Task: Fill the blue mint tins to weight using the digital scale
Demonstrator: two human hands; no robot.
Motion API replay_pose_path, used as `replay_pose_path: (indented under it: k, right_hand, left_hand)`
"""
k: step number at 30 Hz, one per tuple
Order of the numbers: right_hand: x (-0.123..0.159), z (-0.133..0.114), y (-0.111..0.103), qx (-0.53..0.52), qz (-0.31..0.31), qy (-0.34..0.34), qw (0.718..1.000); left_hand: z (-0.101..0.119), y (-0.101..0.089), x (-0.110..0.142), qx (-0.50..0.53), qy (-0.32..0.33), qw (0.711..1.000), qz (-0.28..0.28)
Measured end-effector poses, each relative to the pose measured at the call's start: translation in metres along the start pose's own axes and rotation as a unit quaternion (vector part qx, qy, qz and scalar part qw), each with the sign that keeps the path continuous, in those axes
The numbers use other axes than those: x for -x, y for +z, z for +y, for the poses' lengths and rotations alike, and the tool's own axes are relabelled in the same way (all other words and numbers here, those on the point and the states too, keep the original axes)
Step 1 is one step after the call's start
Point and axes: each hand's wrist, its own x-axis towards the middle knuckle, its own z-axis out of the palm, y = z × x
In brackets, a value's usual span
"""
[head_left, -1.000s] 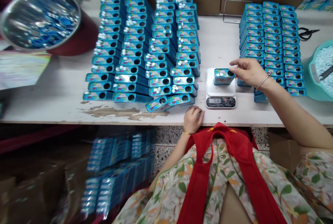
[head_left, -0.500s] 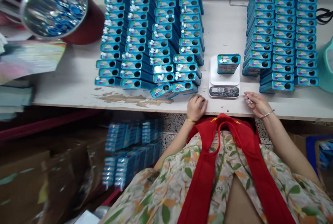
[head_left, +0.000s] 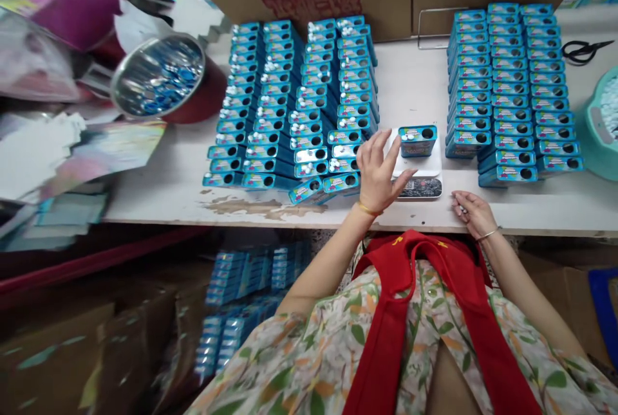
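- Head view, left hand (head_left: pixel 379 170): fingers spread wide and raised, gripping nothing, the fingertips just beside the single tin (head_left: pixel 418 141) (whether they touch it, I cannot tell).
- The single tin, blue with a dark round hole in its top, stands upright on the white kitchen scale (head_left: pixel 427 168); a few white pellets (head_left: pixel 409 137) lie on its top. The left thumb reaches over part of the scale's dark display.
- Right hand (head_left: pixel 474 214): low at the near edge of the bench (head_left: pixel 410 74), fingers drawn together on small white pieces (head_left: pixel 463 210), to the right of the scale.
- Left of the scale, four columns of upright tins (head_left: pixel 275 112), many with white pellets on top.
- Right of the scale, three columns of similar tins (head_left: pixel 514 100).
- Farther left, a metal bowl (head_left: pixel 215 93) holds blue and silvery pieces (head_left: pixel 176 83).
- At the far right, black scissors (head_left: pixel 582 51) lie near a turquoise basin (head_left: pixel 589 145) of white contents.
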Motion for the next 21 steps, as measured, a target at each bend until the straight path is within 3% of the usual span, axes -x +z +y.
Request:
replay_pose_path:
  k: [4,12,16,21]
  right_hand:
    - [0.003,0.005,-0.001,-0.012,-0.001,-0.003,1.0]
    - [0.004,0.008,0.0,0.002,-0.008,0.008,1.0]
    - [0.005,0.007,0.0,-0.003,-0.011,0.001,1.0]
    - [0.003,0.008,0.0,0.02,-0.003,-0.014,1.0]
  left_hand:
    - [-0.001,0.009,-0.022,-0.001,-0.025,0.998,-0.052]
    - [0.016,0.028,-0.041,0.029,0.009,0.997,-0.064]
    - [0.01,0.006,-0.04,0.052,-0.009,0.998,-0.045]
    - [0.003,-0.028,0.006,0.097,-0.05,0.994,-0.004]
